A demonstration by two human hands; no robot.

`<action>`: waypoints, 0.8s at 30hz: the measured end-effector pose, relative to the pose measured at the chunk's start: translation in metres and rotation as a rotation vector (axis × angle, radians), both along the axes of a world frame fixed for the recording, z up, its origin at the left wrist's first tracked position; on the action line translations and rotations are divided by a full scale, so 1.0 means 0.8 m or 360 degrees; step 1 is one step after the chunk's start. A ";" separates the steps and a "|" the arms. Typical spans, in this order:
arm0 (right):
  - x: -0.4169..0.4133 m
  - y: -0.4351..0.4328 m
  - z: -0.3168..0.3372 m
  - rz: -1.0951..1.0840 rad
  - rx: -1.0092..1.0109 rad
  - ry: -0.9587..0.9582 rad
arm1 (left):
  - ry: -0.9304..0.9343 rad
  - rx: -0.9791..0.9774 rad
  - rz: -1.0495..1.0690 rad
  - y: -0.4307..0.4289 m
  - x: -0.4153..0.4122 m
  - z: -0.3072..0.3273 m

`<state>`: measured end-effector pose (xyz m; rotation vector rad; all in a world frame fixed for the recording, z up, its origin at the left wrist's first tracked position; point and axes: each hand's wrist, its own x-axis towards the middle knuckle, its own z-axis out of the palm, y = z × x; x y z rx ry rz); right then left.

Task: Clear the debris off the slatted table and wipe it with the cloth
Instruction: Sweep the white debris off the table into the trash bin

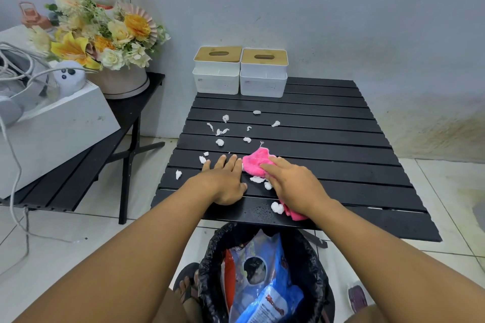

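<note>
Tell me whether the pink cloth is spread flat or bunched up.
Bunched up: the pink cloth sits crumpled under the right hand, lumps showing at both ends.

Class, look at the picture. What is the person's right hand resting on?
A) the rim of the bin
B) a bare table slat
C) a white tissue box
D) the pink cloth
D: the right hand lies on top of the pink cloth, pressing it to the black slatted table, while the left hand lies flat on the slats beside it.
</note>
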<state>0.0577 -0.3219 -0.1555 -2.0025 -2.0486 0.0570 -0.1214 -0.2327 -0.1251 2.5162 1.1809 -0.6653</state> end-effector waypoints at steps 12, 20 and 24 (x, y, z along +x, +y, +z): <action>0.022 0.001 0.005 -0.0315 -0.0055 0.0129 | 0.0086 0.0019 0.0030 0.001 -0.008 0.007; 0.000 -0.011 0.007 -0.0224 -0.0130 0.0054 | 0.0157 0.0062 -0.0036 -0.008 -0.026 0.012; -0.012 -0.019 0.009 -0.0215 -0.0103 0.0057 | 0.0148 0.0056 -0.0038 -0.010 -0.029 0.012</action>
